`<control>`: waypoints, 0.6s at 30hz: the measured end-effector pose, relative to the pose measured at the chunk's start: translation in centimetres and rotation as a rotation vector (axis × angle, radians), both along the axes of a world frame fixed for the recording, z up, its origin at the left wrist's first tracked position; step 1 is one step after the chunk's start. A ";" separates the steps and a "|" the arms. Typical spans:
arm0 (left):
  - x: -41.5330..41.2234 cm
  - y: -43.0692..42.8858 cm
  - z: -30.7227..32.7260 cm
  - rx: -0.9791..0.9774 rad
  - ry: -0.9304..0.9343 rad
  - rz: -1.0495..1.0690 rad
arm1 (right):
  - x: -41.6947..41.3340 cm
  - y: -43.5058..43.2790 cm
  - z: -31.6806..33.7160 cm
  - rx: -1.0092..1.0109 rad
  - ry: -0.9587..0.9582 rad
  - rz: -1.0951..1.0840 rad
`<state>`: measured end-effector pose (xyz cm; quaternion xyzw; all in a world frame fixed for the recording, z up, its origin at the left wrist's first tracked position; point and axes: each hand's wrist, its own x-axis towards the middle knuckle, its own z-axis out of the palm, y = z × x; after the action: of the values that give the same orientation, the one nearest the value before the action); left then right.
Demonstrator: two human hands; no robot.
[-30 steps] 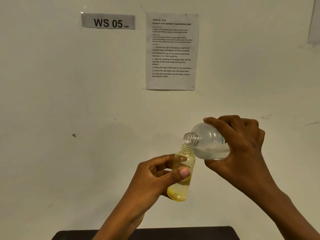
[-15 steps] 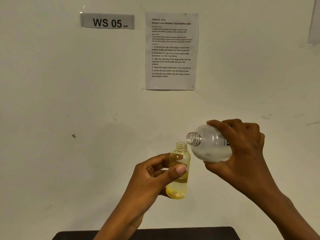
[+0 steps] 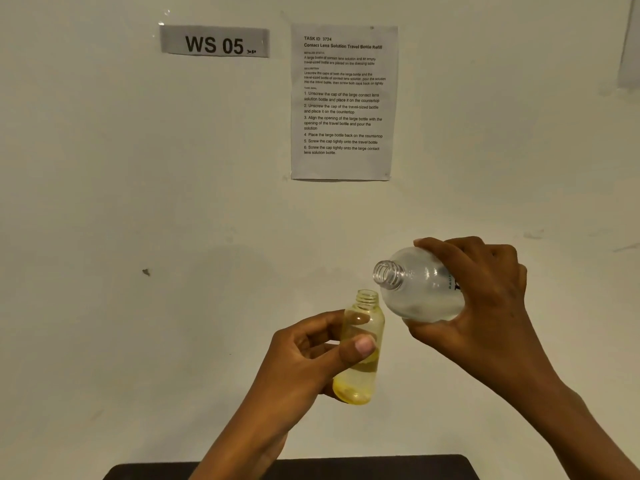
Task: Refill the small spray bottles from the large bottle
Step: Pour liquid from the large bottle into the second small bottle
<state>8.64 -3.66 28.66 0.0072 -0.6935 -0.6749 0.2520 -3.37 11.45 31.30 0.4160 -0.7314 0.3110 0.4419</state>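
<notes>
My left hand (image 3: pixel 308 355) grips a small clear yellow bottle (image 3: pixel 360 362), uncapped and nearly upright, with thumb across its front. Yellowish liquid fills its lower part. My right hand (image 3: pixel 481 303) grips the large clear bottle (image 3: pixel 419 289) around its body, tilted with its open threaded neck pointing left and slightly up. The large bottle's mouth sits up and to the right of the small bottle's mouth, with a gap between them. A little clear liquid lies in the large bottle's low side. No caps are in view.
A pale wall fills the view, with a "WS 05" label (image 3: pixel 214 42) and a printed instruction sheet (image 3: pixel 343 102) taped on it. The dark edge of a table (image 3: pixel 381 467) shows at the bottom, below both hands.
The large bottle's mouth has lifted off the small bottle's opening and tipped back upward to the right. My left hand has lowered the small bottle slightly.
</notes>
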 end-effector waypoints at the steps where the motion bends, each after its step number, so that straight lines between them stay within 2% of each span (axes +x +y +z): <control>1: 0.0 0.0 0.0 -0.003 0.002 -0.001 | 0.0 0.0 0.0 0.001 0.000 -0.001; 18: -0.1 -0.3 -0.2 -0.024 -0.008 0.005 | -0.3 -0.3 0.0 0.026 0.010 -0.037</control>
<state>8.56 -3.91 28.48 0.0086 -0.7024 -0.6659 0.2512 -3.72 11.16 31.34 0.4097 -0.7407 0.2909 0.4459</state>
